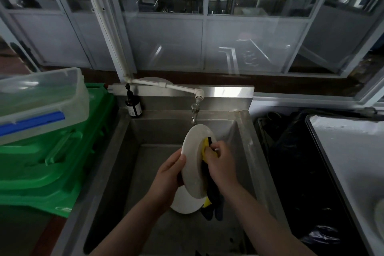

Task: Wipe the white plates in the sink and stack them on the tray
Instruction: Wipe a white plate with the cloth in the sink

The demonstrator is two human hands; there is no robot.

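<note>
A white plate [194, 162] stands on edge above the steel sink [116, 162]. My left hand [169, 172] grips its left rim, thumb on the edge. My right hand [221, 164] clutches a yellow and black cloth [209, 191] and presses it against the plate's right face; the cloth hangs down below. A second white plate [182, 201] lies on the sink floor beneath, partly hidden by the held plate and my left hand. The pale tray [342, 151] sits at the right, with a plate's edge [379, 216] just showing at the frame border.
A tap [195, 110] hangs over the sink's back, with a dark soap bottle [133, 104] on the back left corner. Green crates [52, 162] topped by a clear plastic box [41, 100] stand left. A black bin bag [301, 172] fills the gap between sink and tray.
</note>
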